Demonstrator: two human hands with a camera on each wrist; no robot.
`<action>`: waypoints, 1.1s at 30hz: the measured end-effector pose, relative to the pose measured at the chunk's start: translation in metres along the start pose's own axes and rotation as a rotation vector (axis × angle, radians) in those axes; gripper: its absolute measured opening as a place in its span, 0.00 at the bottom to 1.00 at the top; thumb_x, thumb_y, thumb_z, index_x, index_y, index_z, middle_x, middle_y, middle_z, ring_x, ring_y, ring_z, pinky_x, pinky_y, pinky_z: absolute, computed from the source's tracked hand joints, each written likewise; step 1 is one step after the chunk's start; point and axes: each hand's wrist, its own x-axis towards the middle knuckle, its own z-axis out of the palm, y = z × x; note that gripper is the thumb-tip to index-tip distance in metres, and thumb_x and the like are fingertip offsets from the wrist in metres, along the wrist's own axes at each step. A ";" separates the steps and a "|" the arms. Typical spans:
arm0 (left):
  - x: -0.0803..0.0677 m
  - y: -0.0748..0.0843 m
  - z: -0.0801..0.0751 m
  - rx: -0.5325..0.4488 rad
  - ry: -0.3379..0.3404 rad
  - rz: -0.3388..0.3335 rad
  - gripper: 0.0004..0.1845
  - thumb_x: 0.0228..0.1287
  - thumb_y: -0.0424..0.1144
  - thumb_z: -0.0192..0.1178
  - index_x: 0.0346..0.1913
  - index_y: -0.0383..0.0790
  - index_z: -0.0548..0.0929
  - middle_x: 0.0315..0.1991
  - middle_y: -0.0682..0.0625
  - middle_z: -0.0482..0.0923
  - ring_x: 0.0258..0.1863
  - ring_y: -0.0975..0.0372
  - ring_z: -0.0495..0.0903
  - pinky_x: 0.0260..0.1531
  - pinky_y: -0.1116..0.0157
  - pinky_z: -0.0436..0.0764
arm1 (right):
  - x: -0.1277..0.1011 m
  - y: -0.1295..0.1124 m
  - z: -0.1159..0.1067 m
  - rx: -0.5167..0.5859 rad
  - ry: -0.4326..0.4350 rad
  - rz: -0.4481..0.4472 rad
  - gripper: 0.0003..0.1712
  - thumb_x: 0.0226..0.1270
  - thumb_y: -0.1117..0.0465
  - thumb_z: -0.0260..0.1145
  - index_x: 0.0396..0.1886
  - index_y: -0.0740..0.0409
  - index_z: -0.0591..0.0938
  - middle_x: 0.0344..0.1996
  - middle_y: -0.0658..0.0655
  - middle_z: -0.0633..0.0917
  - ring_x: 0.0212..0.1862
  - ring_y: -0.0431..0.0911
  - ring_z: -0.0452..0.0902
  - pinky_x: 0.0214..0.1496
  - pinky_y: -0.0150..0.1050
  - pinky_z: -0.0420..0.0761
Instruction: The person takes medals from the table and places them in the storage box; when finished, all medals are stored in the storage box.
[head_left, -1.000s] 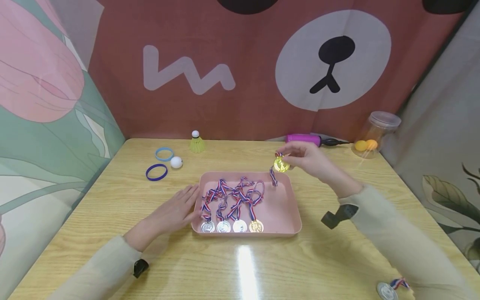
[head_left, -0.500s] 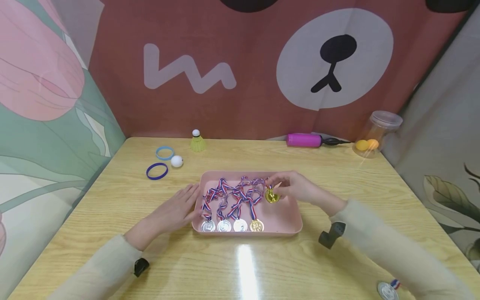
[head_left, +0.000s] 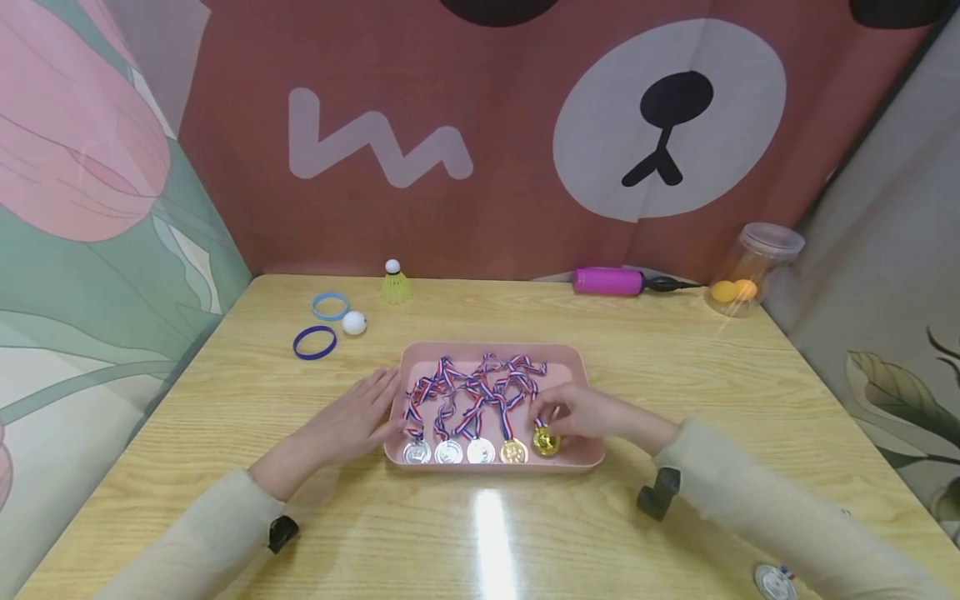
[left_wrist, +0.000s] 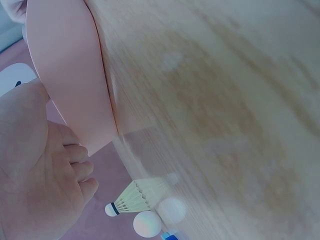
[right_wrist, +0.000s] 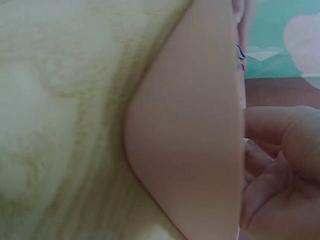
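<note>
A pink tray (head_left: 573,362) sits mid-table and holds several medals on striped ribbons. Three silver medals (head_left: 447,452) and a gold one (head_left: 513,452) lie in a row along its near wall. My right hand (head_left: 573,414) reaches into the tray and pinches another gold medal (head_left: 545,441) at the right end of that row. My left hand (head_left: 352,417) lies flat on the table with straight fingers touching the tray's left wall (left_wrist: 70,85). The right wrist view shows the tray's outer wall (right_wrist: 190,140) and curled fingers (right_wrist: 280,165).
Two blue rings (head_left: 313,342), a white ball (head_left: 353,323) and a shuttlecock (head_left: 394,283) lie at the back left. A magenta pump (head_left: 609,281) and a clear jar with orange balls (head_left: 744,268) stand at the back right. A silver medal (head_left: 772,581) lies near the front right edge.
My right hand has brought the gold medal from above the tray's far right corner down into the tray, to the right end of the medal row. The left hand has stayed put.
</note>
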 end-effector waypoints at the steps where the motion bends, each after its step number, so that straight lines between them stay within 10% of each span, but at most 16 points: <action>1: 0.000 0.000 -0.001 -0.002 -0.002 -0.003 0.36 0.69 0.50 0.47 0.67 0.24 0.55 0.67 0.32 0.51 0.66 0.42 0.50 0.64 0.49 0.54 | 0.000 0.001 0.002 -0.007 -0.007 -0.007 0.12 0.52 0.78 0.62 0.36 0.65 0.80 0.30 0.54 0.80 0.35 0.44 0.75 0.35 0.36 0.81; 23: 0.001 0.002 0.000 -0.005 -0.015 -0.014 0.36 0.69 0.51 0.46 0.67 0.25 0.55 0.68 0.33 0.50 0.67 0.43 0.49 0.64 0.50 0.53 | 0.002 0.001 0.012 -0.205 -0.037 -0.021 0.07 0.49 0.73 0.68 0.27 0.59 0.82 0.23 0.45 0.79 0.28 0.35 0.71 0.33 0.31 0.76; 33: 0.000 0.001 -0.001 0.005 -0.007 -0.003 0.35 0.70 0.49 0.47 0.67 0.24 0.55 0.67 0.32 0.51 0.66 0.42 0.50 0.64 0.49 0.54 | -0.003 -0.001 0.007 -0.119 -0.035 -0.017 0.09 0.50 0.75 0.66 0.32 0.62 0.82 0.29 0.51 0.82 0.33 0.39 0.75 0.39 0.32 0.79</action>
